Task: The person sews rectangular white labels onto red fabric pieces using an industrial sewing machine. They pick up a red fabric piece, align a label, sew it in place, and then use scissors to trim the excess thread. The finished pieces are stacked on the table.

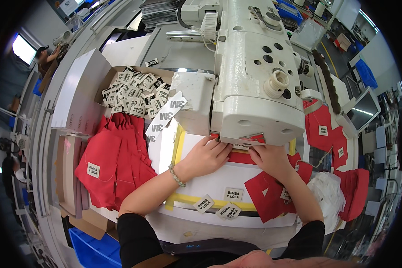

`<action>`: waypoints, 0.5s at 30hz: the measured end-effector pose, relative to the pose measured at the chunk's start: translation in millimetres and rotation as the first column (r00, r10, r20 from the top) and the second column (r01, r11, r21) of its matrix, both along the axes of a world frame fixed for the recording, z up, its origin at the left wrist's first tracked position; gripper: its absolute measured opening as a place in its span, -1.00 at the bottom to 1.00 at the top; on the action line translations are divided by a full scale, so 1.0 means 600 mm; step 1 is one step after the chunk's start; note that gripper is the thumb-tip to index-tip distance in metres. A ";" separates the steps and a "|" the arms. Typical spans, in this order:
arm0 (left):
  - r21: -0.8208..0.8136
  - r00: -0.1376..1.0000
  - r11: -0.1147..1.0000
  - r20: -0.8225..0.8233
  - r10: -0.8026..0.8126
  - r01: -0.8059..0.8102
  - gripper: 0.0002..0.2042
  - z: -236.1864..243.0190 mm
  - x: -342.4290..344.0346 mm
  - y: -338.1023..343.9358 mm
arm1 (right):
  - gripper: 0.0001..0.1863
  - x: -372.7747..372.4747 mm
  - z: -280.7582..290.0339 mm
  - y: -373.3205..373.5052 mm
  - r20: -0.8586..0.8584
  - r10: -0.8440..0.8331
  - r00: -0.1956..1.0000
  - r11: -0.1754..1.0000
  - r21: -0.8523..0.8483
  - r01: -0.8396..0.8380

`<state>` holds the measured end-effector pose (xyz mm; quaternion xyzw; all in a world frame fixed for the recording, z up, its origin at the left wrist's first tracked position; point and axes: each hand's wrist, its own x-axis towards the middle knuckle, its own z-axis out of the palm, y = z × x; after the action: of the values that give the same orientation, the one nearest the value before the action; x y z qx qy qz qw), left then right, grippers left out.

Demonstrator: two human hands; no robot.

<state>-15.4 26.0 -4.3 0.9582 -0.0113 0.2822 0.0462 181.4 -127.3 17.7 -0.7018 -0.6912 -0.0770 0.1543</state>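
A piece of red fabric [244, 158] lies under the head of a white sewing machine [254, 114]. On it sits a small pale label [241, 146], half hidden by the machine. My left hand [208, 157] is at the fabric's left end, its fingers stretched out flat and their tips beneath the machine head. At the right end my right hand [269, 157] rests on the same fabric with fingers extended; the machine covers part of them. Several loose labels [233, 194] lie nearer me on the white work surface [210, 178]. Red pieces [263, 196] lie under my right forearm.
At the left, a carton [82, 96] holds a heap of labels [134, 94]. Beside it is a stack of red pieces [114, 165]. More red fabric [355, 190] and a clear plastic bag [326, 196] are at the right. A blue bin [94, 248] stands low at the left.
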 end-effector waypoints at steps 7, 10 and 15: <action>-0.050 0.987 0.996 -0.136 -0.085 0.079 -0.67 -0.001 0.003 0.006 | -0.78 0.021 0.009 -0.001 -0.051 0.138 0.989 0.990 -0.011 -0.139; -0.135 0.986 0.988 -0.139 -0.097 0.078 -0.67 0.003 0.010 0.010 | -0.78 0.026 -0.004 -0.004 -0.146 0.229 0.962 0.972 -0.012 -0.233; -0.042 0.989 0.990 -0.063 -0.135 0.133 -0.74 0.006 0.009 0.013 | -0.78 0.021 0.005 0.005 -0.095 0.168 0.981 0.986 0.023 -0.167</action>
<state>-9.9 34.0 -0.7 0.9630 -0.0688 0.2469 0.0833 193.8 -124.0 20.8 -0.6429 -0.7389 -0.0348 0.1987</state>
